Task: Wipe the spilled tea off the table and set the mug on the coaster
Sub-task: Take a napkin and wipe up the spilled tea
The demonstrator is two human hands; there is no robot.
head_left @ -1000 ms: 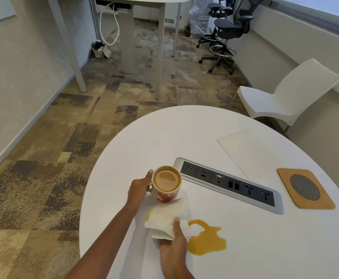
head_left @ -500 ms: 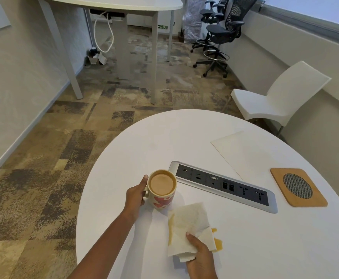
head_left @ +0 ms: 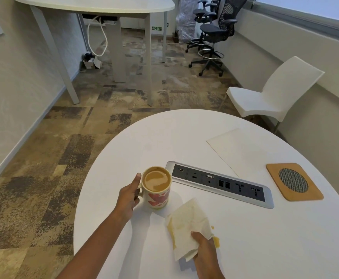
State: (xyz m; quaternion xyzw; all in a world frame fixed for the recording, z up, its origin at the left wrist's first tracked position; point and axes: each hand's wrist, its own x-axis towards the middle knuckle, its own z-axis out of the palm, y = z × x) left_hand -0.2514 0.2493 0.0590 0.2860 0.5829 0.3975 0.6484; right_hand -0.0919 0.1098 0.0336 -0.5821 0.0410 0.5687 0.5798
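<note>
A white mug (head_left: 158,188) with red hearts, full of milky tea, stands on the white round table (head_left: 275,238). My left hand (head_left: 128,198) grips its handle from the left. My right hand (head_left: 205,250) presses a tea-stained white paper towel (head_left: 186,224) onto the table in front of the mug. A small patch of spilled tea (head_left: 216,240) shows at the towel's right edge; the rest of the spill is hidden under the towel. The square cork coaster (head_left: 294,181) with a round mesh centre lies far right, with nothing on it.
A recessed socket strip (head_left: 221,183) runs across the table between the mug and the coaster. A white sheet (head_left: 239,151) lies behind it. A white chair (head_left: 273,95) stands at the table's far right; another table and office chairs stand farther back.
My right hand has slid the paper towel to the right over the tea puddle, which is now almost covered. The mug has stayed in my left hand's grip.
</note>
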